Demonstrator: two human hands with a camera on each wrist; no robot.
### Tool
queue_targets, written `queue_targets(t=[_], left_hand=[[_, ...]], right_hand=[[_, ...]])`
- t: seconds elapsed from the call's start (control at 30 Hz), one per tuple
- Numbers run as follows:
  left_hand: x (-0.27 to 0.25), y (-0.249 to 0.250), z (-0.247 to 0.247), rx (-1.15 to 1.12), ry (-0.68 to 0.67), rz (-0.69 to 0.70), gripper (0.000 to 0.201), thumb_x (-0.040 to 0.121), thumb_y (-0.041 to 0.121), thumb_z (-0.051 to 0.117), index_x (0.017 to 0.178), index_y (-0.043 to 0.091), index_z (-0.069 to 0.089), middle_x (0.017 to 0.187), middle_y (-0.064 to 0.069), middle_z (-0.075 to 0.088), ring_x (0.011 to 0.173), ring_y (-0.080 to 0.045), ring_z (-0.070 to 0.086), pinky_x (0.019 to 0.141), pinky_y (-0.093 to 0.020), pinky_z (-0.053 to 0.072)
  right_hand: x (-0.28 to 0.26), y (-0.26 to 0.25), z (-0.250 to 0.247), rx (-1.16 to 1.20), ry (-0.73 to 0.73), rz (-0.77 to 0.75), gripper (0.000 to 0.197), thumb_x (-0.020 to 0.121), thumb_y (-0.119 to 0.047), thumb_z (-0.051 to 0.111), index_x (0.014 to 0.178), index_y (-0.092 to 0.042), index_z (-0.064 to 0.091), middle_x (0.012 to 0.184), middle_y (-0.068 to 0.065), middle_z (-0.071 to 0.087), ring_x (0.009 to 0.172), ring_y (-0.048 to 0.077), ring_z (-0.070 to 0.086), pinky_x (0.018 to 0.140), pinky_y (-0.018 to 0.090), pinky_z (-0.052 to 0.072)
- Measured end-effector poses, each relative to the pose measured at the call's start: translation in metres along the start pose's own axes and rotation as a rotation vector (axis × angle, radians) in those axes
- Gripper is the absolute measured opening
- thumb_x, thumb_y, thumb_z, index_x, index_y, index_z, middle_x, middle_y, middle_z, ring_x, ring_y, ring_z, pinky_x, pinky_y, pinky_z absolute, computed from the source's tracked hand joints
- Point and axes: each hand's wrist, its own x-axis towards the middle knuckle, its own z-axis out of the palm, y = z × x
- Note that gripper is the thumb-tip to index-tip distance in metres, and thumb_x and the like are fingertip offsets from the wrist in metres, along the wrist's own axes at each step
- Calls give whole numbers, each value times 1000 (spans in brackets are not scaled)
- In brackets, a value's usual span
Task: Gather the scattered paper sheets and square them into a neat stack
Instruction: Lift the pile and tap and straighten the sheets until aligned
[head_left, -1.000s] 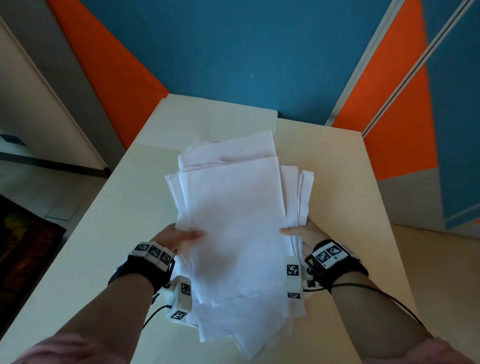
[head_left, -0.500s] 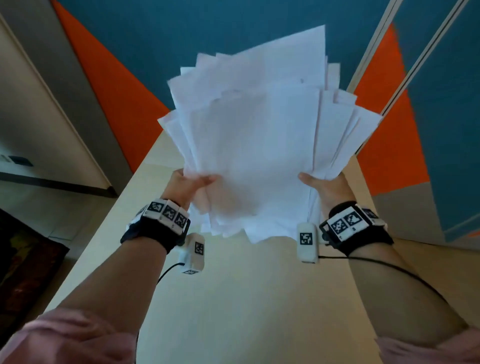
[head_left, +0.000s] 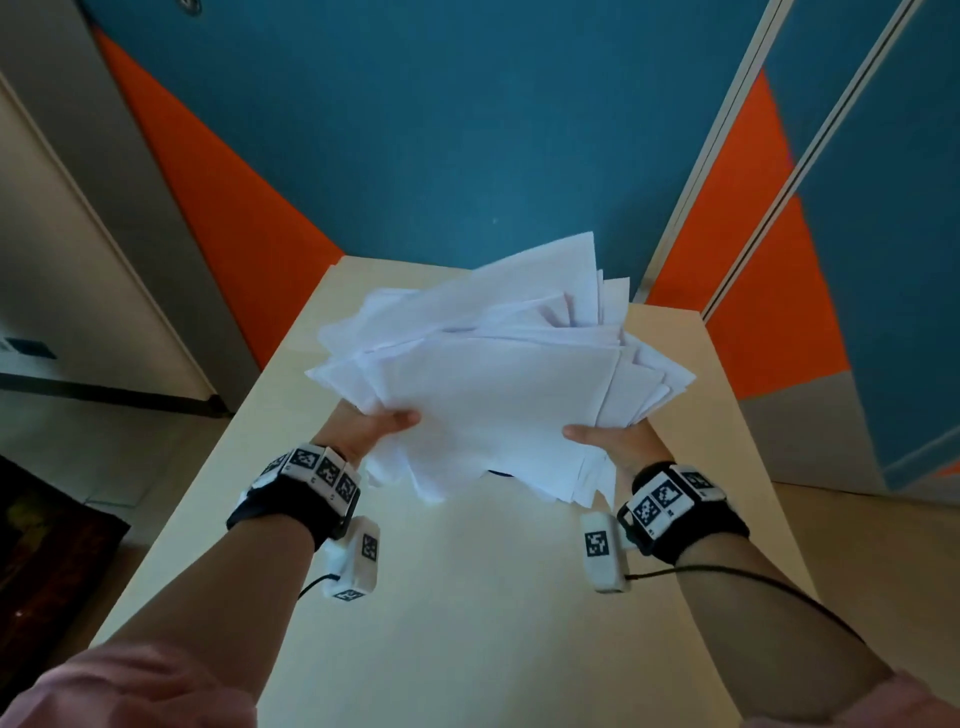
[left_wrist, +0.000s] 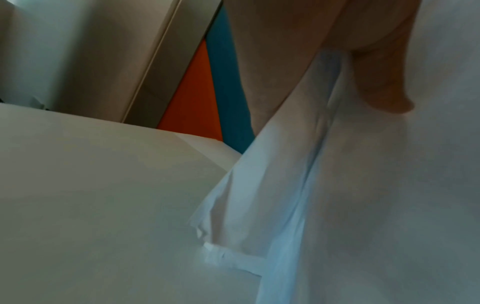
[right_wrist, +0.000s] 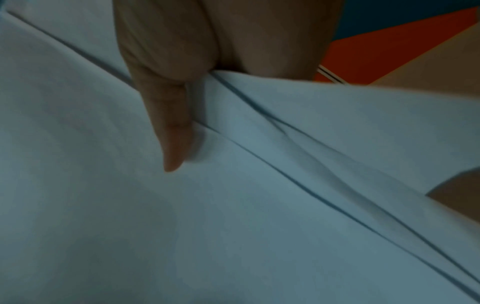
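A loose, fanned bundle of white paper sheets (head_left: 498, 384) hangs in the air above the pale table (head_left: 467, 597), tilted with its far edges splayed and uneven. My left hand (head_left: 374, 428) grips the bundle's left side, thumb on top. My right hand (head_left: 608, 441) grips its right side, thumb on top as well. In the left wrist view the thumb presses on the paper (left_wrist: 363, 185). In the right wrist view the thumb lies on the top sheet (right_wrist: 233, 205), and several sheet edges show beside it. The other fingers are hidden under the paper.
The table's far edge (head_left: 467, 265) meets a blue and orange wall (head_left: 467, 130). A dark rug (head_left: 47, 561) lies on the floor to the left. A small dark object (head_left: 501, 473) peeks out under the bundle's near edge.
The bundle went from resting on the table to being lifted upright in front of the wall. Now it has tipped back down and lower, held over the table by both hands.
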Motion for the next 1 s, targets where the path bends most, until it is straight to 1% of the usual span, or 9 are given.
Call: queue_targets(t=[0.13, 0.33, 0.4, 0.5, 0.6, 0.7, 0.8, 0.9, 1.0], left_hand=[[8, 6, -5, 35, -82, -2, 55, 46, 6, 81, 95, 22, 64, 99, -2, 70, 95, -20, 65, 88, -39, 49], [15, 8, 1, 118, -138, 62, 44, 67, -10, 74, 93, 24, 63, 80, 11, 74, 80, -4, 69, 73, -20, 50], [14, 8, 6, 78, -85, 81, 41, 71, -11, 70, 92, 23, 61, 85, 8, 71, 82, -9, 66, 72, -22, 49], [19, 4, 4, 20, 23, 69, 33, 70, -2, 75, 95, 16, 62, 96, -5, 67, 89, -20, 62, 84, -36, 46], [22, 7, -1, -35, 94, 43, 66, 53, 24, 85, 108, -3, 61, 100, -14, 70, 92, -27, 67, 84, -36, 51], [23, 12, -4, -71, 79, 21, 30, 73, 13, 75, 93, -8, 66, 78, -9, 72, 71, -20, 69, 66, -20, 54], [19, 8, -6, -99, 65, -37, 19, 79, 9, 69, 92, -4, 67, 82, -12, 71, 74, -23, 69, 83, -33, 52], [16, -8, -9, -129, 21, -117, 32, 76, 14, 72, 104, -2, 66, 91, -15, 70, 87, -29, 68, 95, -43, 48], [8, -20, -9, -140, -147, -207, 40, 65, 21, 80, 100, 5, 69, 96, -15, 72, 83, -27, 72, 83, -40, 56]], right_hand=[[0, -6, -8, 23, -17, -18, 46, 69, 8, 73, 101, -23, 63, 103, 0, 69, 99, 18, 63, 93, 40, 45], [-1, -7, -7, 26, -34, -3, 40, 70, 12, 70, 93, -20, 62, 92, -3, 68, 85, 14, 62, 67, 25, 46], [0, -4, -4, 16, -14, 3, 39, 70, 7, 73, 95, -20, 63, 93, -3, 68, 88, 14, 62, 75, 29, 49], [-1, -10, -4, -15, -13, -41, 38, 73, -1, 74, 102, -22, 63, 99, -6, 69, 93, 9, 63, 89, 33, 46], [0, -23, -6, -33, -11, -85, 44, 69, -6, 78, 109, -17, 62, 105, -2, 68, 103, 16, 63, 95, 36, 46], [-2, -30, -10, -87, -54, -94, 90, 57, -28, 85, 136, -17, 44, 135, -4, 53, 134, 15, 40, 113, 38, 28], [-7, -28, -15, -111, -28, 48, 70, 78, -12, 71, 139, -12, 36, 120, -11, 55, 127, 9, 34, 112, 35, 19], [-7, -18, -15, -153, -45, 107, 79, 81, -15, 70, 146, -14, 25, 149, -1, 33, 141, 23, 24, 111, 40, 22], [1, -9, -17, -191, -94, 175, 81, 71, -22, 80, 136, -27, 33, 138, -9, 40, 134, 18, 35, 97, 31, 37]])
